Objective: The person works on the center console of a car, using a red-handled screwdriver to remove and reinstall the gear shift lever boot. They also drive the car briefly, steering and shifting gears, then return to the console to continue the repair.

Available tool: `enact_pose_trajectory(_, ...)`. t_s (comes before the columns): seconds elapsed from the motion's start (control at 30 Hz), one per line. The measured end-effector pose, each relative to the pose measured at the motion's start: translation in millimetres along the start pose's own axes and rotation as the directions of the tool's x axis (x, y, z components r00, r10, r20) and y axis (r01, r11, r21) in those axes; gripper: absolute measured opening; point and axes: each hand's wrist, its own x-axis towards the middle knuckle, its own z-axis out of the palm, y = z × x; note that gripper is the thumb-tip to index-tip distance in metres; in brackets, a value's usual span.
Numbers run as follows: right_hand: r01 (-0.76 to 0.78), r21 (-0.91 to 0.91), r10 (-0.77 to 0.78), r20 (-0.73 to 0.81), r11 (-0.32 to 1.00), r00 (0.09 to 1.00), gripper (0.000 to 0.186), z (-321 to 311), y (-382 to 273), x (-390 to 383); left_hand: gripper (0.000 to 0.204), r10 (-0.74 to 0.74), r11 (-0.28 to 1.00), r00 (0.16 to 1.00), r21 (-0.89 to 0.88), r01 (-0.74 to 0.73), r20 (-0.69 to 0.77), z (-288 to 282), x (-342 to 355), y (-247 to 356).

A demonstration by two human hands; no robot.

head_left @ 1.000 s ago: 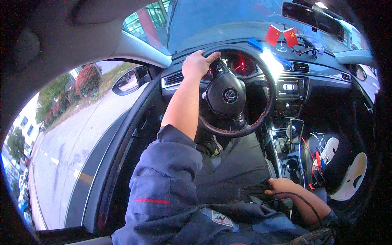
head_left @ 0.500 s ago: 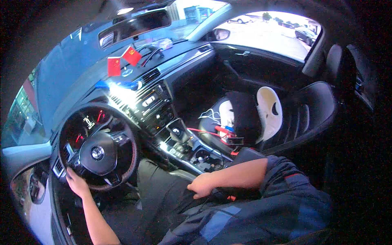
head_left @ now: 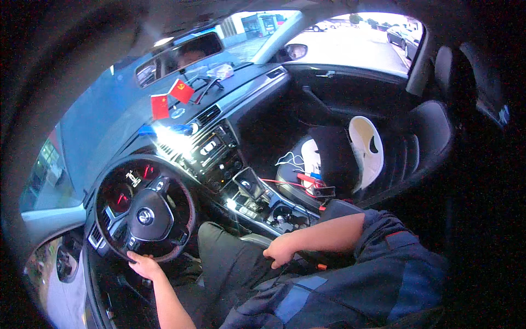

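Observation:
My left hand (head_left: 144, 266) is closed around the bottom of the black steering wheel (head_left: 192, 211), its thumb showing on the rim. The wheel is turned, with its spokes tilted. My right hand (head_left: 281, 250) lies by my right thigh (head_left: 219, 244), below the centre console. Its fingers are curled in, and the palm side is hidden, so I cannot see whether anything is in it. Ahead of that hand, the gear lever (head_left: 249, 183) stands on the console (head_left: 260, 219). Behind the wheel, the instrument cluster (head_left: 123, 192) glows red and white.
On the passenger seat (head_left: 433, 129) are a cream-coloured curved pad (head_left: 366, 148), a white cable (head_left: 291, 159) and red clamps (head_left: 311, 182). Two small red flags (head_left: 160, 107) stand on the dashboard by a glaring bright patch (head_left: 175, 142). Parked cars (head_left: 402, 37) show outside.
The steering wheel has turned counter-clockwise, and my left hand has gone with it from the lower left of the rim to the bottom. My right hand stays by my thigh. The view has shifted slightly.

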Motion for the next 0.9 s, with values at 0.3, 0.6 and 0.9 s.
enact_pose_trajectory(0.3, -0.056, 0.024, 0.054, 0.075, 0.998, 0.996, 0.061, -1, 6, -2, 0.079, 0.082, 0.997, 0.996, 0.010, -0.082, -0.025, -4, 1, 3)
enact_pose_trajectory(0.6, -0.123, -0.042, 0.128, 0.124, 0.991, 0.984, 0.066, -9, -6, -9, 0.073, 0.046, 0.999, 0.999, 0.023, -0.046, -0.002, -8, 8, 7)
enact_pose_trajectory(0.9, -0.100, 0.040, 0.098, 0.043, 0.994, 0.994, 0.061, -16, 14, -14, 0.070, 0.026, 1.000, 1.000, -0.016, -0.026, -0.001, -6, -17, 28)
